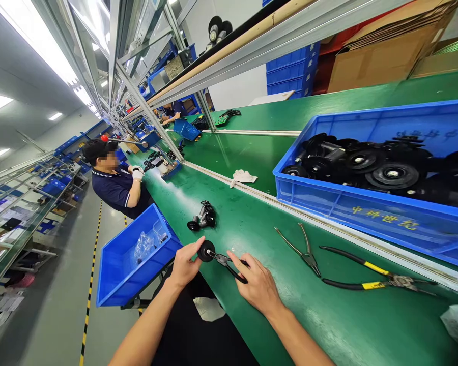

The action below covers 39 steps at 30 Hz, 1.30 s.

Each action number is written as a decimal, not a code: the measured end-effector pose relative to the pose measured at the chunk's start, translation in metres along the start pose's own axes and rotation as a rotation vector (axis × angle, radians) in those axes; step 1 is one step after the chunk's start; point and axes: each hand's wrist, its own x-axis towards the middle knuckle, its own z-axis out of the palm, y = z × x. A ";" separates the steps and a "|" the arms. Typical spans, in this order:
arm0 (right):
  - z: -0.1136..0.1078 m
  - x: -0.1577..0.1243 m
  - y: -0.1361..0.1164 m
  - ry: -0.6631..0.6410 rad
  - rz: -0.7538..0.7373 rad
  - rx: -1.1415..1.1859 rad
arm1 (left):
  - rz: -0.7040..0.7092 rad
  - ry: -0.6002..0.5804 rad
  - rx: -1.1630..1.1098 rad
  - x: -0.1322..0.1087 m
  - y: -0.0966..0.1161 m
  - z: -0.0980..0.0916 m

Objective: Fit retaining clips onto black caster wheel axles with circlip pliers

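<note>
My left hand (186,264) pinches a small black round wheel part (205,250) at the near edge of the green bench (252,229). My right hand (256,283) is closed around the black handles of pliers (225,262), whose tips meet the middle of that wheel. A finished black wheel assembly (203,217) lies on the bench just beyond my hands.
Two more pliers lie to the right: a bare metal pair (303,250) and a black-and-yellow pair (370,274). A blue crate (370,211) holds several black wheels. A blue bin (135,259) with plastic bags hangs at the bench edge. A white glove (243,177) lies farther off. A co-worker (116,180) sits at left.
</note>
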 end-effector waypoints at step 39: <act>-0.001 0.002 0.006 0.029 0.025 0.000 | -0.190 -0.135 -0.112 0.015 0.014 -0.008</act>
